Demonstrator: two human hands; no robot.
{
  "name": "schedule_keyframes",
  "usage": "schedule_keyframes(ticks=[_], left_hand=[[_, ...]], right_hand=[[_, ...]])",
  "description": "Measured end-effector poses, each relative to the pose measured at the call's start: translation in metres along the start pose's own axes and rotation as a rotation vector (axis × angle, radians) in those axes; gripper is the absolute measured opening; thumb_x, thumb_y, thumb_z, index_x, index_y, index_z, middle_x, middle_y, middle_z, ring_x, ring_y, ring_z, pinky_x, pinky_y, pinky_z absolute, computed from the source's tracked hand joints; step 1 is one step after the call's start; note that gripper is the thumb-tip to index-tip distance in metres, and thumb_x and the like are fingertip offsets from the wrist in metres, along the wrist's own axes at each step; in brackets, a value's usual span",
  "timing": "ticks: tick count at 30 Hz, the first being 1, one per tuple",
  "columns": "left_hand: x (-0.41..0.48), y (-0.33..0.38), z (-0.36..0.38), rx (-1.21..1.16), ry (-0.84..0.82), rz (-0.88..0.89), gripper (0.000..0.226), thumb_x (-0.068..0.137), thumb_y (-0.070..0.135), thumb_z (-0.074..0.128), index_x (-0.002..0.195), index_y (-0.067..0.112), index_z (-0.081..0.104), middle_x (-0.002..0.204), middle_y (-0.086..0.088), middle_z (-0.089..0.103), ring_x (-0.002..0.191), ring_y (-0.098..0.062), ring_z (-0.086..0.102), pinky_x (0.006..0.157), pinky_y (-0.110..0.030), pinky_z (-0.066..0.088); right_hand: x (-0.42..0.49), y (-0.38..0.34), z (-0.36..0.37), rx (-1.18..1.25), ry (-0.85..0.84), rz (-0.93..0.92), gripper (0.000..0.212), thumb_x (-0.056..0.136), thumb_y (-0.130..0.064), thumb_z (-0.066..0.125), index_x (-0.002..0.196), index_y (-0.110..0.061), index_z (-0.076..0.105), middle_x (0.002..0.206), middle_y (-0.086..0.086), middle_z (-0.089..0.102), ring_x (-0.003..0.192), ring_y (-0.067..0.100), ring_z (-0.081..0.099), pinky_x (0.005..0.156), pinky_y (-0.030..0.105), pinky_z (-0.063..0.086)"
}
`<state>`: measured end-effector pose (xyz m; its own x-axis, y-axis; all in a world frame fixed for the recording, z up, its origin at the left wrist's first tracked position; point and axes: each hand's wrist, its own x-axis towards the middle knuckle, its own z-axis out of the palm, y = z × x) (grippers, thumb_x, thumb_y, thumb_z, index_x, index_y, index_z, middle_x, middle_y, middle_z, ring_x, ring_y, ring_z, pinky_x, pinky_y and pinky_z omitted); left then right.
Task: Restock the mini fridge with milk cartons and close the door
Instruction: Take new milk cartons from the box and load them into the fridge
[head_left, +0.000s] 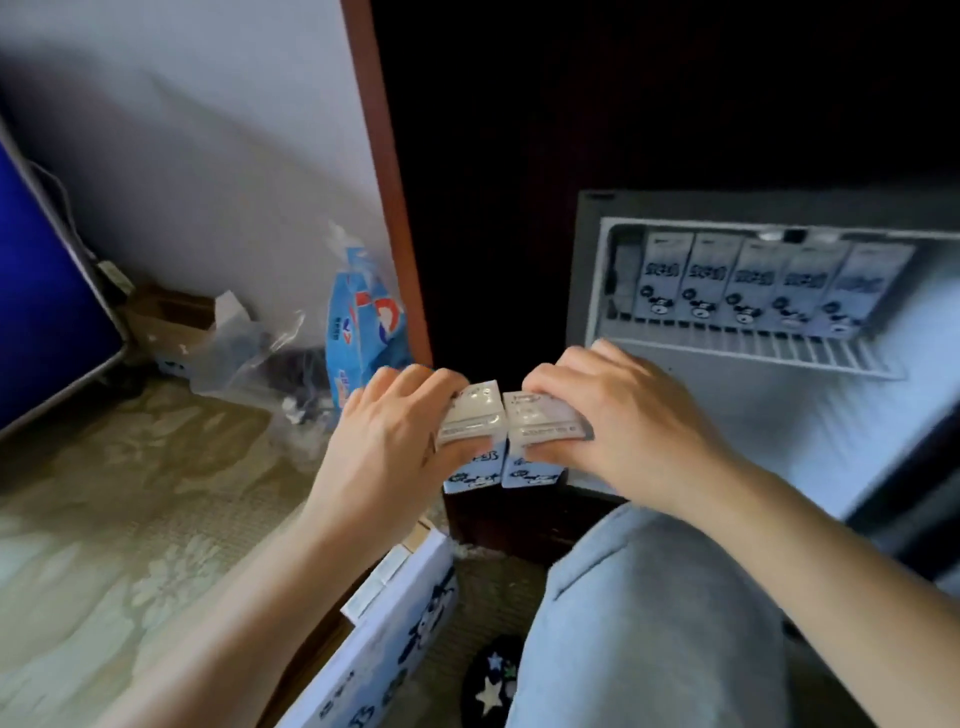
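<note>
my left hand (395, 423) gripped one milk carton (475, 413) from above, fingers curled over its far side and thumb pressed on the near face. my right hand (615, 415) gripped a second carton (540, 418) the same way. the two stood upright side by side, touching, held in the air just in front of the open mini fridge (587, 249), near its lower left corner. inside, on the wire shelf (753, 349), five more cartons (753, 280) stood in a row along the far wall, printed faces toward me. near me, on the patterned floor (130, 467), lay the opened milk case (395, 623), with carton tops showing at its far end. my knee (649, 597), in grey trousers, was just right of it. far left, by the wall (234, 156), a blue-and-white bag (363, 322) stood beside crumpled clear plastic and a small cardboard box (171, 317).
</note>
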<state>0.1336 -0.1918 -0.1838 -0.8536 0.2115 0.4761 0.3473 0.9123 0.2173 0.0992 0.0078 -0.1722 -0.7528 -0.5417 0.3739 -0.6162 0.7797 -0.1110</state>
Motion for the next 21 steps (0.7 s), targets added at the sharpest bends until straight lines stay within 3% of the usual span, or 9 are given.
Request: schedule_keyframes(ticks=[5,9,14,21], left_hand=[[0.055,0.050,0.024,0.066,-0.014,0.185,0.044,0.077,0.058,0.049,0.106,0.026,0.056,0.091,0.007,0.062,0.086,-0.021,0.053,0.075,-0.037,0.043],[0.093,0.085,0.051,0.150,-0.081,0.297,0.048,0.068,0.047,0.075,0.108,0.023,0.063,0.096,0.003,0.066,0.089,-0.027,0.058,0.076,-0.039,0.045],[0.126,0.118,0.090,0.130,-0.199,0.401,0.054,0.082,0.054,0.058,0.128,0.030,0.047,0.125,0.008,0.050,0.117,-0.019,0.042,0.096,-0.031,0.030],[0.144,0.130,0.164,0.121,-0.427,0.394,0.052,0.086,0.050,0.056,0.130,0.026,0.044,0.124,0.005,0.049,0.118,-0.017,0.043,0.101,-0.030,0.032]], right_hand=[[-0.034,0.053,-0.028,-0.104,0.052,0.159,0.046,0.068,-0.056,0.067,0.102,-0.026,0.062,0.087,-0.008,0.060,0.085,0.016,0.051,0.057,0.029,0.040],[-0.055,0.090,-0.041,-0.190,-0.016,0.266,0.059,0.068,-0.064,0.054,0.113,-0.025,0.058,0.098,-0.008,0.060,0.095,0.015,0.051,0.071,0.035,0.048],[-0.073,0.130,-0.038,-0.236,-0.081,0.342,0.062,0.074,-0.066,0.055,0.121,-0.026,0.052,0.110,-0.010,0.056,0.104,0.014,0.047,0.084,0.031,0.043],[-0.083,0.182,0.012,-0.182,-0.207,0.422,0.059,0.079,-0.058,0.059,0.124,-0.022,0.047,0.110,-0.007,0.053,0.103,0.012,0.050,0.082,0.027,0.044]])
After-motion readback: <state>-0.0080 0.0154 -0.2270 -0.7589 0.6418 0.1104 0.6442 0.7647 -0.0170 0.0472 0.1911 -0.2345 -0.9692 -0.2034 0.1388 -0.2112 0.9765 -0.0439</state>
